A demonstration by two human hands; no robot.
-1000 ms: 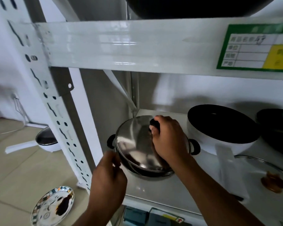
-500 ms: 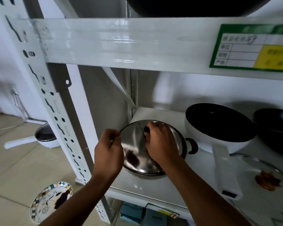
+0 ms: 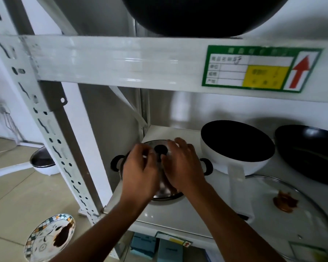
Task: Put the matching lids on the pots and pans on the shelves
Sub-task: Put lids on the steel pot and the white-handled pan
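Observation:
A steel pot (image 3: 208, 166) with black side handles stands at the left end of the white shelf (image 3: 178, 218). A shiny steel lid (image 3: 161, 149) with a black knob lies flat on it. My left hand (image 3: 140, 173) rests on the left part of the lid, and my right hand (image 3: 183, 165) on the right part. Their fingers are spread on either side of the knob, and neither grips it. Right of the pot sits a white saucepan (image 3: 237, 161) with a dark inside and no lid. A black wok (image 3: 311, 156) stands at the far right.
A glass lid with a brown knob (image 3: 284, 202) lies at the shelf's front right. A big black wok (image 3: 197, 16) sits on the shelf above. On the floor are a white lidded pan (image 3: 43, 164) and a patterned plate (image 3: 49, 237). The shelf's upright post (image 3: 51, 140) stands left.
The lid was tilted in my right hand and now lies flat on the pot. My right hand has let go of the knob. My left hand rose from below onto the lid.

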